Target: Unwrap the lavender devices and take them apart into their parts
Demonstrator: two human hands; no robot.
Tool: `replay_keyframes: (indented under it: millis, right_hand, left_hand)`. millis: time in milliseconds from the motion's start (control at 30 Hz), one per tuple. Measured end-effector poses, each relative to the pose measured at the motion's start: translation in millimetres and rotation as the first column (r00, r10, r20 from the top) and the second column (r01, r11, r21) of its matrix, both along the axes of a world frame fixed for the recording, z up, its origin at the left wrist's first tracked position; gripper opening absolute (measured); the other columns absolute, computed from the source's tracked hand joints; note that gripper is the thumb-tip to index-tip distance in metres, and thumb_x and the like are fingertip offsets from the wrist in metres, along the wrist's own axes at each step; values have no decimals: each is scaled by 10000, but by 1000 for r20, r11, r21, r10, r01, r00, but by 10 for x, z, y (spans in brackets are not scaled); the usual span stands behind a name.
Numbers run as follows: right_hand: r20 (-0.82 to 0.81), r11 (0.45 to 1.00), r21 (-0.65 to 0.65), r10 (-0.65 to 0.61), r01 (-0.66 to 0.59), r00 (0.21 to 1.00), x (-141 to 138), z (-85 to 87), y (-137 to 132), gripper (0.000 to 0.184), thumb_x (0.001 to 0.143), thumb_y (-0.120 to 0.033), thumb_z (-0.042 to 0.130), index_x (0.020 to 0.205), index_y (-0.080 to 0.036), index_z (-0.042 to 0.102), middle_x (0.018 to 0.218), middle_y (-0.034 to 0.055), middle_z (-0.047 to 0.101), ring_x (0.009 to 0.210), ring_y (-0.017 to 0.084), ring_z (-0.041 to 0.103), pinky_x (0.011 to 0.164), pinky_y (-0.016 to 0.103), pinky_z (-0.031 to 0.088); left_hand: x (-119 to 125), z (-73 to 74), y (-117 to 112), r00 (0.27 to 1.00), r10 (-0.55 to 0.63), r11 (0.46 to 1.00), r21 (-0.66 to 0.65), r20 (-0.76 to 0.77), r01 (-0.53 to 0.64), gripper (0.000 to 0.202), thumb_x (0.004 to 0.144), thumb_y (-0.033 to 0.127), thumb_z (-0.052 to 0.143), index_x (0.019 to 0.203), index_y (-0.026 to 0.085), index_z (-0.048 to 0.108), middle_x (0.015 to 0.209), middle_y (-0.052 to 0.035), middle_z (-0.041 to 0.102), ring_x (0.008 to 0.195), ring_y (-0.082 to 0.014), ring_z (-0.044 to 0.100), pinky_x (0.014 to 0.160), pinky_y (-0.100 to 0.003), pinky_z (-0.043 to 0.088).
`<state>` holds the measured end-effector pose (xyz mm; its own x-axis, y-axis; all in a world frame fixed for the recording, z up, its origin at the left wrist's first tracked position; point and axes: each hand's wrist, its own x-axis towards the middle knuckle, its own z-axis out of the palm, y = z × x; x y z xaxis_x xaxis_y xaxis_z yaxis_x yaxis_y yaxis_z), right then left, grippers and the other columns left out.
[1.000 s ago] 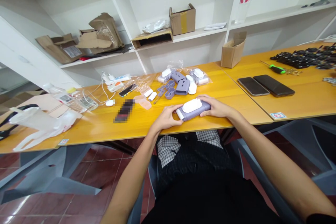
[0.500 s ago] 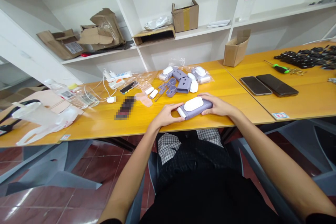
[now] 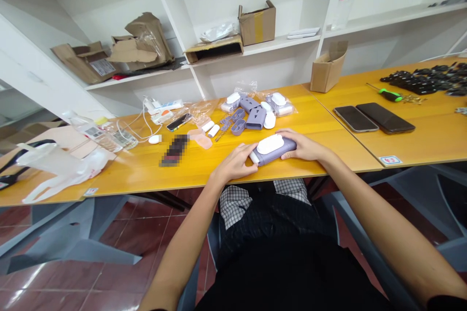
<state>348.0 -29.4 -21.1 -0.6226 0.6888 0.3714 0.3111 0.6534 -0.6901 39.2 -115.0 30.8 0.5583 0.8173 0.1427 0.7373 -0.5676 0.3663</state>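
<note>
Low over the near edge of the table, both hands grip a purple-grey oblong plastic casing (image 3: 277, 154) between them. A white oval piece (image 3: 270, 144) sits on its upper face. My left hand (image 3: 237, 163) closes over the casing's white end, thumb in front and fingers behind, partly covering it. Around the opposite end wraps my right hand (image 3: 303, 146), thumb at the near side. Beyond the hands lie loose purple housings (image 3: 256, 116), a round white part (image 3: 269, 120), small white cylinders (image 3: 213, 130) and several springs (image 3: 222, 134).
Bagged purple-and-white units (image 3: 280, 103) rest at the back. On the right are two phones (image 3: 386, 117), a green-handled screwdriver (image 3: 390, 95) and black parts (image 3: 412, 80). Plastic bottles (image 3: 97, 132) and a plastic bag (image 3: 78, 167) lie left. An open carton (image 3: 328, 69) stands against the shelf.
My left hand has shifted slightly right and now covers more of the white end. The casing has moved a little to the right; my right hand is almost still.
</note>
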Motion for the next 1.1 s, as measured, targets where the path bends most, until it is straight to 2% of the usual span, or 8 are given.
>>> replay_keyframes:
  millis: [100,267,400,567,700,833,933,1100]
  right_hand:
    - [-1,1000,6,-6,6,1000,8,2,-1,836,751,-645,887,1463,-286,635,1536,134,557,1446,413,529,1259,621,374]
    - [6,999,10,-34,34,999,-5,-11,-8,845,768,-630,879,1493,-290,609,1544,139,548,1451,407,525,1258,624,376]
    - [19,999,12,-42,42,999,-33,-12,-16,815,791,-620,864,1495,-301,608,1553,133,539,1452,398,528,1257,615,386]
    - [27,998,32,-58,58,998,-55,-1,-21,797,802,-630,850,1488,-303,612,1568,128,525,1464,394,520,1260,602,391]
    - [39,996,46,-82,80,996,-63,5,-24,800,809,-628,846,1490,-284,605,1566,138,527,1455,399,528,1255,608,395]
    - [61,993,73,-99,95,993,-75,8,-34,779,825,-629,830,1491,-295,600,1556,139,534,1447,408,534,1243,619,406]
    - [95,989,93,-124,115,988,-97,-5,-54,769,846,-635,803,1502,-301,583,1556,141,526,1446,418,530,1238,635,407]
    - [102,935,208,-314,288,944,-149,-59,-83,751,870,-638,753,1505,-279,574,1611,170,407,1474,480,458,1244,681,379]
  left_hand:
    - [11,-25,-10,1000,-19,1000,15,7,19,788,895,267,651,1642,205,409,1661,-115,507,1537,-327,480,1330,-506,339]
    - [-115,-90,34,993,-18,1000,-20,120,20,812,879,262,685,1649,235,426,1681,-98,489,1551,-318,479,1318,-507,363]
    - [-230,-105,69,971,-14,999,-34,237,23,659,875,264,699,1527,263,604,1621,-87,566,1510,-312,535,1284,-541,401]
    - [-389,-41,82,966,-19,999,-37,258,29,415,852,219,718,1259,244,795,1592,-99,590,1367,-302,657,1218,-521,479]
    - [-603,7,135,982,57,998,15,182,-61,334,882,260,711,1196,224,820,1508,-104,649,1305,-300,687,1219,-505,482]
    - [-727,-47,236,979,203,965,162,30,-205,336,921,157,581,1138,182,837,1594,-117,579,1491,-339,531,1303,-541,377]
    - [-701,-132,290,951,302,920,280,-62,-274,356,928,109,522,1078,158,841,1576,-118,598,1502,-350,494,1309,-553,366]
    - [-635,-198,358,920,372,889,330,-120,-316,450,937,151,538,1346,91,715,1452,-186,678,1426,-365,535,1275,-530,404]
